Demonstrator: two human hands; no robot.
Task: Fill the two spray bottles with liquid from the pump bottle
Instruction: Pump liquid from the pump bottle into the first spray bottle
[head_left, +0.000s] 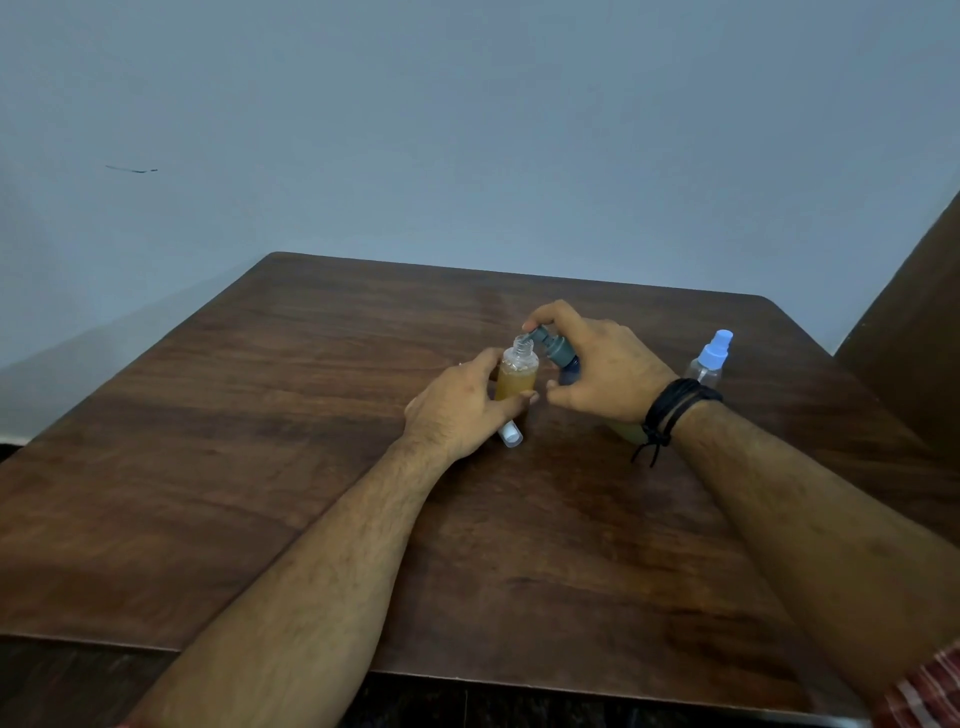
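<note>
Forearms reach in from the near edge of the dark brown wooden table (260, 441) and meet over its middle. Just under the left hand (457, 410), a small white spray cap (510, 434) lies on the wood, evidently taken off the bottle being filled. That hand wraps its fingers and thumb around a small clear plastic spray bottle (517, 371), open at its threaded neck and holding amber liquid up to about its shoulder. Immediately to its right, the right hand (597, 369), with black cords around its wrist, grips the grey-topped pump bottle (558, 353), which leans toward the small one; a finger rests on the pump head and the nozzle sits at the open neck. Beyond the right wrist, apart from both hands, stands a second clear spray bottle with a pale blue sprayer top (710, 358), capped and apparently empty. By my judgement the first fill is nearly finished; recapping it and filling the second bottle remain.
</note>
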